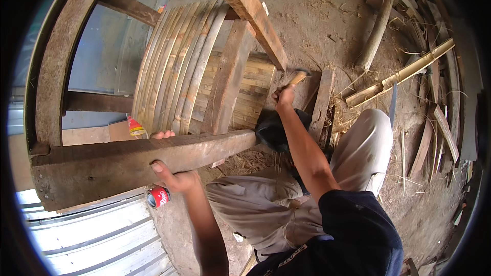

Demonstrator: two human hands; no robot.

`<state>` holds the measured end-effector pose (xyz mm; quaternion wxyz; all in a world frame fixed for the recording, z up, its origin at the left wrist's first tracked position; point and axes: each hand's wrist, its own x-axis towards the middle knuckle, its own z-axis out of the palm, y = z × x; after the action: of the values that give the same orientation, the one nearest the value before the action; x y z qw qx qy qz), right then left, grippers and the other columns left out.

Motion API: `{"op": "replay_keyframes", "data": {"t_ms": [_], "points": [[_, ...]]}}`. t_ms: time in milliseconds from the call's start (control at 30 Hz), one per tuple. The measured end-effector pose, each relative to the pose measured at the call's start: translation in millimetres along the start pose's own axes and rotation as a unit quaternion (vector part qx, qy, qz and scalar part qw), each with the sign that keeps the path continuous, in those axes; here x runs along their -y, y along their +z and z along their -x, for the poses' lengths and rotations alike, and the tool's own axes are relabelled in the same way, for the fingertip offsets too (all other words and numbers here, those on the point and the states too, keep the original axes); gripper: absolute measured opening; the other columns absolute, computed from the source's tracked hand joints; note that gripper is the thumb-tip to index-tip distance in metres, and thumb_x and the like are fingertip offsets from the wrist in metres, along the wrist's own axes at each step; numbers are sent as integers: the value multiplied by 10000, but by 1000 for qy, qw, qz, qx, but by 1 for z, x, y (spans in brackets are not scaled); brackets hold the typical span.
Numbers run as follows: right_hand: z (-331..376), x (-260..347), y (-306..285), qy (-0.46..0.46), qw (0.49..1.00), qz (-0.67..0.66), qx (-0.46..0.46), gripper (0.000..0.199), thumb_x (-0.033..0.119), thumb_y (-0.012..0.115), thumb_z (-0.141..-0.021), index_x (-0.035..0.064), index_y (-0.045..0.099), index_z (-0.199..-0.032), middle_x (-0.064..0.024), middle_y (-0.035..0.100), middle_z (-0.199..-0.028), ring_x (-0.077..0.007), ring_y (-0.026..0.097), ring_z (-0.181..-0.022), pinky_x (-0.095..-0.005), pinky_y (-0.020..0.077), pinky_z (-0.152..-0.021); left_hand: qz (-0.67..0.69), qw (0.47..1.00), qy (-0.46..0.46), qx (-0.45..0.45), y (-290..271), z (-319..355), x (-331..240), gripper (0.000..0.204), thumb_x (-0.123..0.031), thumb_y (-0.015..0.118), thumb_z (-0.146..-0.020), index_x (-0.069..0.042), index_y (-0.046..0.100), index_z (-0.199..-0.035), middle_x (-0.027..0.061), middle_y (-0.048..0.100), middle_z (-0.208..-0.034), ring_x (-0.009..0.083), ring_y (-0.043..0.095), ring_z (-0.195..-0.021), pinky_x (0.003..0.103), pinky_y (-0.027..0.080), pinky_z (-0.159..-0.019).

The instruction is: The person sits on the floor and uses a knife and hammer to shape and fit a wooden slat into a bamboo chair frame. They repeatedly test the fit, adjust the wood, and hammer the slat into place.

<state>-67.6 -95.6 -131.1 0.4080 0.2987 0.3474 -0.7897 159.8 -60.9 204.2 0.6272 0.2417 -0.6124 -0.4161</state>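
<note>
My left hand (pixel 176 178) grips a thick brown wooden beam (pixel 117 158), thumb on the near face and fingertips showing over its far edge. The beam is part of a wooden frame with other posts and crosspieces. In my right hand (pixel 284 96) is a hammer (pixel 297 77), held by its wooden handle with the dark head pointing away to the right. Bamboo slats (pixel 179 61) line the frame in a curved row beyond the beam. A broad wooden crosspiece (pixel 230 76) stands in front of more slats. A black bag-like thing (pixel 279 130) lies below my right forearm.
A red can (pixel 158 197) is just below the left hand. A split bamboo length (pixel 401 74) and a pale log (pixel 378 30) lie right, near scrap wood (pixel 445 133). Corrugated metal sheet (pixel 102 235) covers the lower left. A blade (pixel 393 105) stands by my knee.
</note>
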Motion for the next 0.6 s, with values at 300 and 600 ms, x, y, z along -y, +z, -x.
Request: {"op": "replay_keyframes", "data": {"t_ms": [300, 600], "points": [[-7, 16, -23, 48, 995, 55, 73, 470, 519, 308, -1025, 107, 404, -821, -19, 375, -605, -156, 358, -449, -325, 347, -409, 7, 1000, 1, -15, 1, 1, 5, 625, -488, 472, -964, 65, 478, -1254, 180, 534, -1211, 309, 518, -1115, 438, 410, -1004], [-1, 21, 0, 33, 986, 165, -20, 423, 444, 364, -1031, 100, 412, -790, -29, 397, -537, -189, 413, -406, -366, 377, -385, 26, 998, 41, 40, -4, -2, 12, 609, -445, 437, -981, 86, 467, -1278, 196, 540, -1253, 328, 531, -1152, 451, 409, -1030]]}}
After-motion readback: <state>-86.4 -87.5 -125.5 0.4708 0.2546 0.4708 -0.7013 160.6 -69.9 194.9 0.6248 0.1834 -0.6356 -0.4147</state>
